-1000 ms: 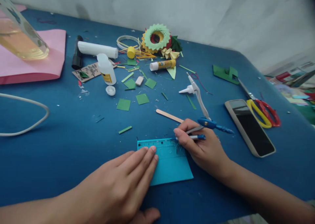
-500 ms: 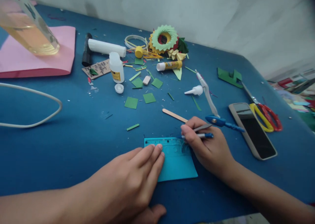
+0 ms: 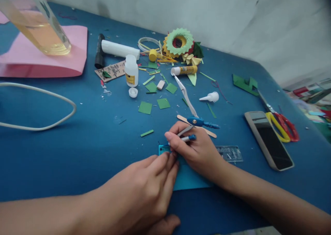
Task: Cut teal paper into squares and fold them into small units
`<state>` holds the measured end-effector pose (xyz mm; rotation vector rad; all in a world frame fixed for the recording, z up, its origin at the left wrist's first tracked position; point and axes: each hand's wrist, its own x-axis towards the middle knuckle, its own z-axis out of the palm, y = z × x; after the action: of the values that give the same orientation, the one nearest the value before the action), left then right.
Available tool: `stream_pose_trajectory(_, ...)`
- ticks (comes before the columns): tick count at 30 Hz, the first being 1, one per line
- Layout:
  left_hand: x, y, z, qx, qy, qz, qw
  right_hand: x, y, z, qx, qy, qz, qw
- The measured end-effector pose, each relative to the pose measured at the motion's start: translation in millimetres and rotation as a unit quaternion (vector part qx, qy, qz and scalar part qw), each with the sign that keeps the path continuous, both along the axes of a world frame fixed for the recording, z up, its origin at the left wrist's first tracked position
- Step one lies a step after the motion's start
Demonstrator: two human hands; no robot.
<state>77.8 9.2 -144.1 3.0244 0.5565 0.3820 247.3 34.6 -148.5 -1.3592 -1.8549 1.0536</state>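
A small sheet of bright blue paper (image 3: 192,177) lies on the table with a clear ruler (image 3: 234,153) along its far edge. My left hand (image 3: 147,188) lies over them, fingers stretched and pressing down, thumb spread apart on the table. My right hand (image 3: 195,146) is closed round a drawing compass (image 3: 196,121) with blue joints. One of its legs points away from me over the table. Its drawing tip is near the paper's far left edge, close to my left fingertips. The right hand hides much of the ruler's middle.
Beyond my hands lie a craft stick (image 3: 210,133), green paper squares (image 3: 145,107), a glue bottle (image 3: 131,73), a nozzle cap (image 3: 210,97) and a glue stick (image 3: 184,70). A phone (image 3: 270,142) and scissors (image 3: 286,126) are on the right. A liquid-filled container (image 3: 51,38) stands back left.
My right hand has moved left along the ruler with the compass, uncovering the ruler's right end and more of the craft stick. The left hand stays on the paper.
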Motion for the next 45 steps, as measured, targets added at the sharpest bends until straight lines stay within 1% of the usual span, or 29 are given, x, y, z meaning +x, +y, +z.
stream_pose_trajectory(7,1,0,-1.7,0.003,-0.008,0.005,1.000,-1,-3,-0.4,0.007,-0.021,0.007,1.000)
stream_pose_trajectory(12,1,1,-0.1,0.013,-0.002,0.004,1.000,-2,-4,1.2,0.032,-0.034,0.017,0.999)
stream_pose_trajectory(17,0,0,0.1,0.004,0.001,0.006,1.000,-1,-4,3.5,0.059,-0.072,0.028,0.995)
stream_pose_trajectory(20,-1,-2,-1.7,-0.005,-0.002,0.009,1.000,5,-5,4.8,0.064,-0.088,0.021,0.994)
stream_pose_trajectory(25,0,-3,-3.3,-0.009,-0.012,0.013,1.000,22,-10,5.6,0.070,-0.144,-0.015,0.987)
stream_pose_trajectory(28,0,-2,-2.5,-0.014,-0.017,0.013,1.000,32,-13,6.1,0.051,-0.156,-0.038,0.986)
stream_pose_trajectory(32,0,-1,-3.8,-0.021,-0.030,0.017,0.999,43,-14,6.4,0.028,-0.161,-0.049,0.985)
stream_pose_trajectory(37,1,-2,-6.4,-0.022,-0.053,0.026,0.998,51,-14,3.8,0.032,-0.149,-0.046,0.987)
stream_pose_trajectory(45,2,-3,-2.3,-0.010,-0.049,0.026,0.998,57,-15,-0.1,0.045,-0.126,-0.036,0.990)
